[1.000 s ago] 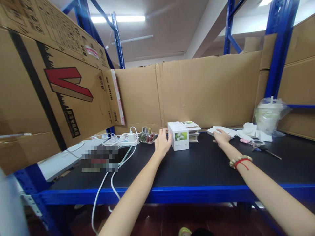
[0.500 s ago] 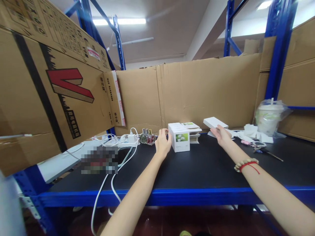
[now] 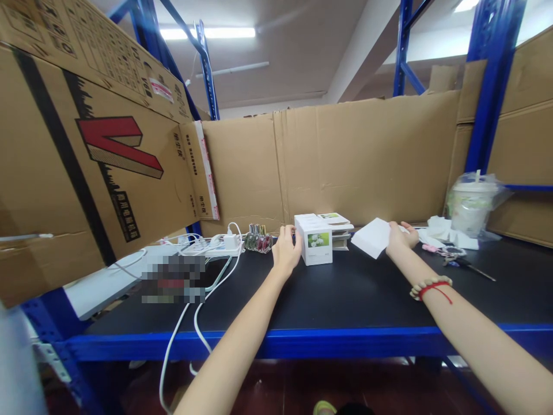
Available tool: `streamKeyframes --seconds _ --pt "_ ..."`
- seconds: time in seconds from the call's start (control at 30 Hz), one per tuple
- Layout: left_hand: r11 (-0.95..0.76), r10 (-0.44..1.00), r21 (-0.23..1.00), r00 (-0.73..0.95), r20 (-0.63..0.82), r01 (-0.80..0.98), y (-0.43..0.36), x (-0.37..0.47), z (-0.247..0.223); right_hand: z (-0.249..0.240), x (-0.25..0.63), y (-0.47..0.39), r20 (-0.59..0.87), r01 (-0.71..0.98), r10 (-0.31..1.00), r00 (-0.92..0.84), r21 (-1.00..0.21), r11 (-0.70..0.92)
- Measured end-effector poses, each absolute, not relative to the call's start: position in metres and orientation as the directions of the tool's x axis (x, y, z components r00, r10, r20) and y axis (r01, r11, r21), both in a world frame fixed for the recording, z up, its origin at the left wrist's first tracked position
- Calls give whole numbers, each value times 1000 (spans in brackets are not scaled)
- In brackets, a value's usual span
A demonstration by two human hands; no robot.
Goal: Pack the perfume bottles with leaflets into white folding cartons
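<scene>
A row of small white boxes (image 3: pixel 317 248), the front one printed with a white flower on green, stands on the black tabletop. At its left side is my left hand (image 3: pixel 286 251), fingers curved and apart, thumb beside the boxes; whether it presses on them I cannot tell. My right hand (image 3: pixel 401 239) grips a flat white box (image 3: pixel 371 237) by its right side, the broad plain face tilted toward me. Part of that box is hidden behind the fingers. Between the hands, just right of the row, lies a stack of flat white boxes (image 3: pixel 341 233).
Small bottles (image 3: pixel 258 241) stand left of my left hand, near a power strip with white cables (image 3: pixel 231 242). Crumpled white paper (image 3: pixel 444 229), keys (image 3: pixel 453 253) and a bagged drink cup (image 3: pixel 473 207) lie to the right. Cardboard (image 3: pixel 367 161) walls the back.
My right hand has moved slightly right and turned the flat white box, so its broad face now tilts toward me. The left hand has stayed beside the row.
</scene>
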State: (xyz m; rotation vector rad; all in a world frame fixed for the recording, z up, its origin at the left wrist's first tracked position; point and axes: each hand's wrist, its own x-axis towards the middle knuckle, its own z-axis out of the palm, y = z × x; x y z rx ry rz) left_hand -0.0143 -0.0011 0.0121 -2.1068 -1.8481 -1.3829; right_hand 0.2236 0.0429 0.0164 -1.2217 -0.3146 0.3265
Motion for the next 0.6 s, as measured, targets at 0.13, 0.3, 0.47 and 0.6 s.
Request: streamKeyframes --seconds 0.13,0.3,0.47,0.6 --pt "-303 789 503 -82 608 809 -2 -14 11 14 225 36 138 48 356 924 -967 250" --pt "-296 793 493 -77 604 818 -2 -13 12 17 217 30 453 348 351 820 -880 323" --pt "-297 794 510 -88 602 807 -1 -14 12 6 202 38 818 695 459 347 -553 459" --pt "-310 786 530 -101 610 789 -1 -14 11 -7 196 49 850 751 519 92 -402 524"
